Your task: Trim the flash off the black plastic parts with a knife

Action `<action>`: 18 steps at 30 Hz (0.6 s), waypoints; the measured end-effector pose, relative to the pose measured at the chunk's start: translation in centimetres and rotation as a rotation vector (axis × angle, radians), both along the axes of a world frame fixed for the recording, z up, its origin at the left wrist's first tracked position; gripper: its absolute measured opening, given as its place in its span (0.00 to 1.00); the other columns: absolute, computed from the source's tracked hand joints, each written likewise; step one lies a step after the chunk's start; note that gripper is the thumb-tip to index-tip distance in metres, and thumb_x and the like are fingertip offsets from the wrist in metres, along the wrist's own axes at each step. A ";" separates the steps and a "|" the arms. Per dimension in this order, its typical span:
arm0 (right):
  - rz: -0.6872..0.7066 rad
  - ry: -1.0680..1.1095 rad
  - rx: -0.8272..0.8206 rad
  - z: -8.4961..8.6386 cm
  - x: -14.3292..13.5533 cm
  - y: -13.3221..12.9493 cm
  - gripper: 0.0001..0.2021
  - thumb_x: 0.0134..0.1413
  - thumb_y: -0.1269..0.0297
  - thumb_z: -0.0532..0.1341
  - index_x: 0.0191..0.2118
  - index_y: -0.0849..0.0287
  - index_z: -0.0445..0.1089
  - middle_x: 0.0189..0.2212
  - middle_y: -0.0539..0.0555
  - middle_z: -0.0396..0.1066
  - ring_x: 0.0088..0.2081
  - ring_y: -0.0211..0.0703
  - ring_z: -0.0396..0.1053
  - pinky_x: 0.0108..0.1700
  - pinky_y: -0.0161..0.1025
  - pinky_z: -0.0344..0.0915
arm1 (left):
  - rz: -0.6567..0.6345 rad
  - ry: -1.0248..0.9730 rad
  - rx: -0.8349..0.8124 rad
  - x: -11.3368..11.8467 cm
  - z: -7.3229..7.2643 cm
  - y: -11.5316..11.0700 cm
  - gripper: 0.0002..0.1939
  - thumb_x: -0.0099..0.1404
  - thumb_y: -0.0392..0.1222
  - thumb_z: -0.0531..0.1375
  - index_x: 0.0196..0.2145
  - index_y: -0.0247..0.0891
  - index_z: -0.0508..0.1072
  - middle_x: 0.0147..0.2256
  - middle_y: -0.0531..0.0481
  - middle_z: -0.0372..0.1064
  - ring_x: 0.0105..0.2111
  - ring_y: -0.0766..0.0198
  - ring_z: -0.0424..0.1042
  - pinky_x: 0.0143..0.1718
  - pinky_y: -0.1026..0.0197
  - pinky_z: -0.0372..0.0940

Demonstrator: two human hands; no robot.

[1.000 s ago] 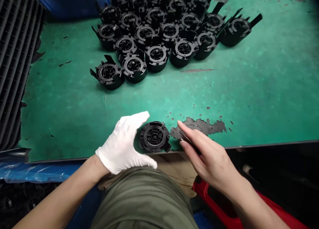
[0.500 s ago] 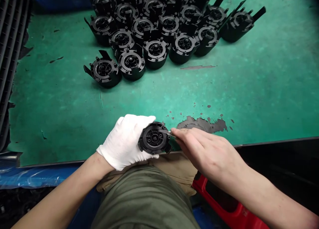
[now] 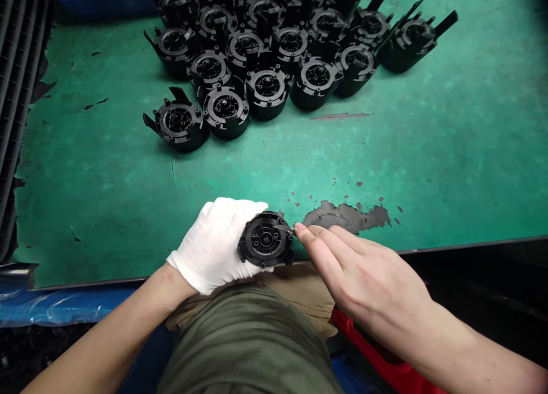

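My left hand [image 3: 216,242], in a white glove, grips a round black plastic part [image 3: 265,240] at the near edge of the green table [image 3: 299,154]. The part's ribbed face is turned up towards me. My bare right hand [image 3: 359,268] pinches a small thin blade [image 3: 285,229], and its tip rests on the upper right rim of the part. Most of the blade's handle is hidden inside my fingers.
Several matching black round parts [image 3: 265,45] stand packed together at the far middle of the table; one [image 3: 177,120] sits apart at the front left. A black ribbed panel [image 3: 17,85] lines the left side. A red bin [image 3: 385,365] and blue plastic sheet [image 3: 64,308] lie below the table edge.
My left hand closed around the part and tilted it up. My right hand moved left and brought the blade tip onto the part's rim, then shifted slightly along it.
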State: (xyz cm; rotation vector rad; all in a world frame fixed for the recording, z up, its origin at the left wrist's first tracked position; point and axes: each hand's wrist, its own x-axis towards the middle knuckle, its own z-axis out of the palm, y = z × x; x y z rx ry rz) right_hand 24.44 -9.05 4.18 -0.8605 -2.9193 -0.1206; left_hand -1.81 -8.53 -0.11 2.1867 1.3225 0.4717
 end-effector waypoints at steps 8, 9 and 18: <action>0.078 0.000 -0.003 -0.3 0.4 1.2 0.16 0.71 0.80 0.52 0.58 0.79 0.69 0.34 0.59 0.76 0.33 0.49 0.73 0.32 0.45 0.69 | 0.002 0.006 0.000 0.1 0.0 0.0 0.33 0.63 0.69 0.68 0.53 0.42 0.75 0.43 0.41 0.80 0.43 0.45 0.81 0.44 0.50 0.70; 0.091 0.002 -0.006 -0.3 0.4 1.4 0.16 0.71 0.80 0.52 0.57 0.79 0.69 0.34 0.59 0.76 0.33 0.50 0.73 0.32 0.45 0.69 | 0.000 0.006 0.002 0.1 -0.1 0.0 0.33 0.63 0.69 0.68 0.53 0.42 0.75 0.43 0.42 0.80 0.43 0.45 0.81 0.44 0.49 0.70; 0.207 0.009 -0.015 -0.2 0.8 3.1 0.16 0.71 0.79 0.52 0.55 0.77 0.72 0.33 0.58 0.75 0.33 0.49 0.73 0.32 0.44 0.68 | -0.017 0.018 -0.005 0.1 0.1 0.1 0.28 0.62 0.66 0.69 0.48 0.43 0.74 0.41 0.45 0.80 0.40 0.46 0.80 0.40 0.51 0.67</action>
